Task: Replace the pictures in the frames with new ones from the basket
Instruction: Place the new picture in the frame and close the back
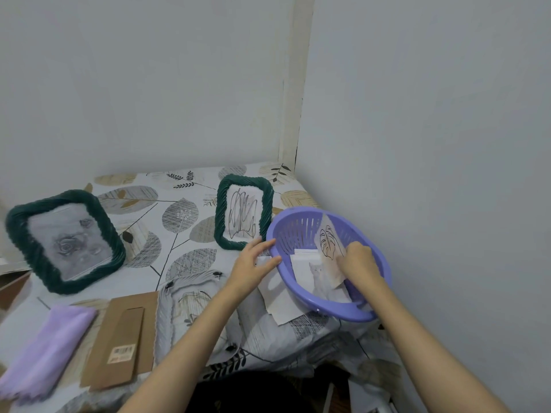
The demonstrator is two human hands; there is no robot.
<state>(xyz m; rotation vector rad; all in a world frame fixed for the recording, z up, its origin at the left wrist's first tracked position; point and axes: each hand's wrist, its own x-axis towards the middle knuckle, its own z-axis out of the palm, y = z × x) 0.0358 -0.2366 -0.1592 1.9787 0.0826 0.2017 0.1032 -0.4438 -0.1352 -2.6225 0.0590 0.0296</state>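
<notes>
1. At the lower left of the frame a folded lilac cloth (44, 353) lay on the leaf-patterned tabletop (179, 222)
2. Just right of it lay a brown cardboard frame backing (122, 338), stand flap and barcode sticker facing up
3. At the left middle a dark green frame (64, 241) stood tilted back, holding a grey rose picture (70, 242)
4. At the lower centre a clear frame (193, 305) lay face down, with black clips at its edges; the left forearm crossed over it
5. Above centre a second, smaller green frame (244, 211) stood upright with a scribble line drawing (242, 217) in it, just behind the basket's left rim
6. The left hand (253, 263) rested its straight fingers against the left rim of the purple basket (328, 305), gripping nothing that I could tell
7. White sheets (277, 299) lay on the tabletop under the basket's left edge
8. Inside the basket, at the right middle of the frame, lay a cat picture (320, 281) and other white sheets
9. The right hand (356, 262), inside the basket, pinched a leaf line drawing (328, 238), which stood tilted up against the basket's far wall
</notes>
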